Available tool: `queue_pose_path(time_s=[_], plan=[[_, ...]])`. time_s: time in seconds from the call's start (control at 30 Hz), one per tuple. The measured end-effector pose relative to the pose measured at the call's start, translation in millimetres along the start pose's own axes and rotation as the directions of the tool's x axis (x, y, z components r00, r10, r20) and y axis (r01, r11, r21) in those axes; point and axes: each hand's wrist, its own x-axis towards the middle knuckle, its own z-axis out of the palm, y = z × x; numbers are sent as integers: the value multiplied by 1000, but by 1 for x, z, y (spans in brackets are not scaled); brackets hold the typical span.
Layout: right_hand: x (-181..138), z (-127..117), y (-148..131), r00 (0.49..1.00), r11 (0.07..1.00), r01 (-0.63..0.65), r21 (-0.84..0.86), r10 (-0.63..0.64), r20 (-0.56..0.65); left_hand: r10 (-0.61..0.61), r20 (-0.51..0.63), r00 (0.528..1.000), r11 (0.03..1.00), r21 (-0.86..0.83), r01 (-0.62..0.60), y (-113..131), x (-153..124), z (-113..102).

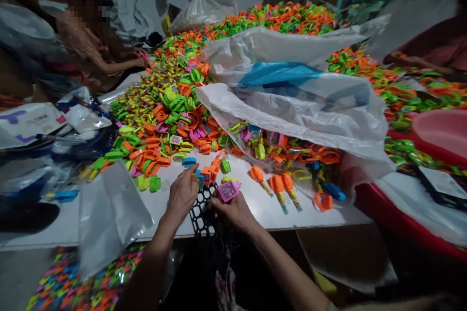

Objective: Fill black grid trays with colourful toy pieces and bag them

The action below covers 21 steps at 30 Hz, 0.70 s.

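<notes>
My right hand [236,211] grips a pink toy watch [228,191] with a clear square face, held over the table's front edge. Under it lies a black mesh grid [200,214], which hangs over the edge toward my lap. My left hand [183,190] is at the grid's left side, its fingers bent together; what they hold is hidden. Beyond its fingertips are a blue toy watch piece [189,161] and orange toy watches [209,175]. A green piece [225,166] lies farther right. Several orange-topped sticks [279,189] with colourful clear ends lie right of my right hand.
A large heap of toy watches [182,92] covers the table's back. A white plastic sack [299,102] spills more at the right. Clear bags [115,209] hang over the left edge. A red tub [394,218] stands at right. One person [95,53] works at left, another [430,58] at right.
</notes>
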Motion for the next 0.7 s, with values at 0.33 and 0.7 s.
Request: queue_pose_path(time_s=[0.33, 0.7], plan=[[17, 21, 25, 971, 958, 235, -164, -221, 96, -46, -107, 993, 998, 39, 50, 1, -5, -11], [30, 23, 22, 908, 622, 408, -668, -203, 366, -237, 200, 951, 971, 68, 228, 9, -2, -17]])
